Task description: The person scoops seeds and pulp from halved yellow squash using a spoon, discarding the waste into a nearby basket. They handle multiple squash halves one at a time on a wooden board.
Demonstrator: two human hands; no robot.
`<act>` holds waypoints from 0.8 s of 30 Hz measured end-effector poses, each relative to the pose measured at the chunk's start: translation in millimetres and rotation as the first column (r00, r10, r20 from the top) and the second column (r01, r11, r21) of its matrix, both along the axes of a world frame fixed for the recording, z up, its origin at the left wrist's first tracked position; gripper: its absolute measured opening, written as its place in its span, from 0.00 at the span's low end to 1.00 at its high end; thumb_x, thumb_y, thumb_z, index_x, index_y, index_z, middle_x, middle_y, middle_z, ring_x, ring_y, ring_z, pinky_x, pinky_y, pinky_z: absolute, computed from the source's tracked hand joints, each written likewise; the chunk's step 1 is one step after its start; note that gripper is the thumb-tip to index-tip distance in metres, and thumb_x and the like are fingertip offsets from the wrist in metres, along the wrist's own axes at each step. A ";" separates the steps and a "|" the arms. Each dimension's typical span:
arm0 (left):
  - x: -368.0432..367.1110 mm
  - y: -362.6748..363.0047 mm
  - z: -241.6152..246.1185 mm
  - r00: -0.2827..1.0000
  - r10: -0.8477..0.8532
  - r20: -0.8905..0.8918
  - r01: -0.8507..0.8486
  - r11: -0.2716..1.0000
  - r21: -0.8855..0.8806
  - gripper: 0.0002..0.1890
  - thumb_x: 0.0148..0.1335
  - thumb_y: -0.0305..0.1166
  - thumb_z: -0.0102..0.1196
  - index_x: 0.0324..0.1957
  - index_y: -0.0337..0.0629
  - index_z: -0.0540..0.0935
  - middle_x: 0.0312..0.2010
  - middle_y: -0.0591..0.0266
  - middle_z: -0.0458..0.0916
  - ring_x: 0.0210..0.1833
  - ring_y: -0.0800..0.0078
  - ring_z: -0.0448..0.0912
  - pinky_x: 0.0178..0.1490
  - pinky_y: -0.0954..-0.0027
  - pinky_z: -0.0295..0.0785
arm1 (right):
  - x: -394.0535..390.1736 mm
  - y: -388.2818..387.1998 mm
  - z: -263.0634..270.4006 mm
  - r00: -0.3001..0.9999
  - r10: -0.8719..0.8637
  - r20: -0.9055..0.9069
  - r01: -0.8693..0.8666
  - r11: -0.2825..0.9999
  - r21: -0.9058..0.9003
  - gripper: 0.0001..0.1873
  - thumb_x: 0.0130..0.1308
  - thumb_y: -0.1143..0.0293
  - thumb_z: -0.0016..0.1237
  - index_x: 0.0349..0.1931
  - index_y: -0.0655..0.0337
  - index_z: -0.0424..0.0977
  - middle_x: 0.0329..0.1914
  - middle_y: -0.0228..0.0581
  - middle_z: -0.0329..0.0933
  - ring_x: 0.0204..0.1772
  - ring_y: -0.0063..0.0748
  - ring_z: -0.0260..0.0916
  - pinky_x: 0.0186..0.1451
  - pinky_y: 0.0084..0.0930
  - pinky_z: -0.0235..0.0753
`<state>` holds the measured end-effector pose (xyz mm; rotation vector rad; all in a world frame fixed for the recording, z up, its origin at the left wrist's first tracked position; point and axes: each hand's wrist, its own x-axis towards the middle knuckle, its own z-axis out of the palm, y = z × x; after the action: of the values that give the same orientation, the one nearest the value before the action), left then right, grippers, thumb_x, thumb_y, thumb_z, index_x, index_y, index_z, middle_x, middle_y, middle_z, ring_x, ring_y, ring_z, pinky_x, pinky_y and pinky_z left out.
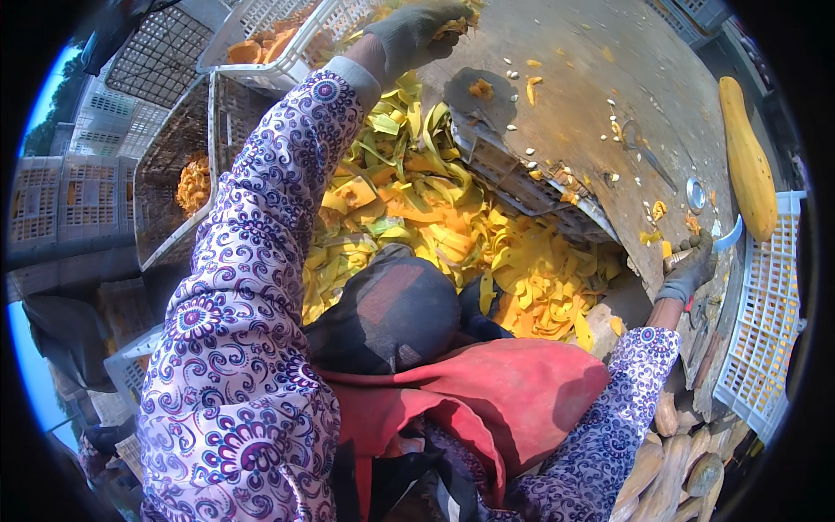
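My left hand (414,40), in a grey glove, reaches to the far edge of the peel pile. Its fingers are closed on a clump of orange squash pulp (455,26), partly hidden by them. At the right, my gloved right hand (691,269) grips a hand tool with a curved light-blue part (729,236) sticking out; its exact kind is unclear. That hand is low over the worktop (587,85), near a long yellow-orange squash (749,160). Between my arms lies a heap of yellow and orange squash peels (450,228).
White seeds, pulp scraps, a metal tool with a looped end (652,156) and a round metal piece (696,196) lie on the worktop. A crate (305,42) holds cut squash; another (171,225) holds pulp. A white crate (760,326) stands right, near whole squashes (665,470).
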<state>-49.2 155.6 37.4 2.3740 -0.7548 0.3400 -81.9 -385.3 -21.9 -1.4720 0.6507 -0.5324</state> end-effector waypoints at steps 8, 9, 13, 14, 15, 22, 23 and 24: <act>-126.3 93.2 105.7 0.754 0.645 -0.126 -0.643 0.685 -0.344 0.03 0.62 0.33 0.57 0.34 0.48 0.79 0.24 0.72 0.73 0.22 0.83 0.69 0.24 0.79 0.65 | 5.3 -25.9 -14.3 0.994 0.041 -0.104 -0.046 0.998 -0.043 0.10 0.59 0.66 0.52 0.33 0.63 0.72 0.28 0.35 0.68 0.30 0.27 0.67 0.35 0.29 0.69; -143.5 108.6 120.2 0.769 0.467 0.436 -0.561 0.820 0.112 0.04 0.63 0.34 0.57 0.34 0.48 0.79 0.24 0.73 0.73 0.23 0.84 0.68 0.25 0.78 0.64 | 9.3 -31.0 -21.4 0.988 0.046 -0.145 -0.068 0.987 -0.148 0.10 0.59 0.67 0.51 0.38 0.60 0.72 0.30 0.36 0.70 0.34 0.30 0.68 0.39 0.30 0.69; -197.3 173.4 161.8 0.495 0.867 -0.049 -0.716 0.376 -0.588 0.10 0.66 0.41 0.53 0.40 0.47 0.80 0.25 0.74 0.73 0.24 0.83 0.64 0.27 0.79 0.60 | 13.9 -64.1 -37.6 0.967 0.197 -0.165 -0.256 0.690 -0.677 0.14 0.58 0.69 0.52 0.46 0.54 0.71 0.35 0.38 0.74 0.40 0.36 0.71 0.43 0.33 0.71; -212.1 193.7 168.6 0.503 0.863 0.050 -0.676 0.429 -0.599 0.11 0.66 0.41 0.54 0.44 0.48 0.78 0.28 0.74 0.74 0.27 0.83 0.67 0.28 0.78 0.62 | 18.6 -65.7 -39.8 0.976 0.197 -0.097 -0.213 0.744 -0.633 0.11 0.56 0.68 0.55 0.39 0.56 0.71 0.31 0.37 0.72 0.34 0.35 0.69 0.37 0.31 0.70; -227.7 214.5 164.5 0.394 0.913 0.107 -0.740 0.384 -0.553 0.13 0.65 0.42 0.54 0.44 0.45 0.79 0.31 0.68 0.76 0.30 0.78 0.70 0.32 0.76 0.64 | 21.8 -65.7 -40.0 0.983 0.162 -0.091 -0.182 0.747 -0.639 0.11 0.56 0.67 0.56 0.36 0.58 0.72 0.29 0.37 0.72 0.32 0.34 0.69 0.35 0.30 0.70; -352.1 365.9 26.5 -0.364 0.928 0.083 -0.861 -0.369 0.350 0.39 0.59 0.63 0.45 0.59 0.39 0.72 0.56 0.41 0.72 0.63 0.47 0.68 0.65 0.55 0.60 | 12.0 -22.8 -9.9 0.991 -0.093 -0.095 0.094 0.996 0.002 0.14 0.53 0.63 0.60 0.27 0.65 0.73 0.24 0.36 0.69 0.25 0.31 0.66 0.28 0.30 0.72; -363.8 378.1 8.3 -0.413 0.906 -0.097 -0.877 -0.366 0.310 0.43 0.58 0.67 0.41 0.62 0.38 0.69 0.60 0.39 0.69 0.66 0.47 0.65 0.68 0.54 0.57 | 9.6 -19.7 -4.9 0.991 -0.087 -0.104 0.088 0.996 0.010 0.14 0.54 0.63 0.60 0.27 0.65 0.73 0.24 0.36 0.69 0.25 0.31 0.66 0.28 0.30 0.71; -371.6 385.9 -6.0 -0.373 0.919 -0.127 -0.903 -0.329 0.276 0.48 0.57 0.72 0.37 0.64 0.37 0.67 0.64 0.38 0.65 0.69 0.47 0.62 0.70 0.53 0.55 | 9.8 -16.2 -2.9 0.990 -0.084 -0.110 0.086 0.996 0.011 0.14 0.54 0.63 0.60 0.27 0.65 0.73 0.24 0.36 0.68 0.25 0.31 0.66 0.28 0.30 0.71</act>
<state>-420.8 541.5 31.4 2.2703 1.8328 0.5357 -72.0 -401.5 -24.8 -1.4713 0.8046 -0.5139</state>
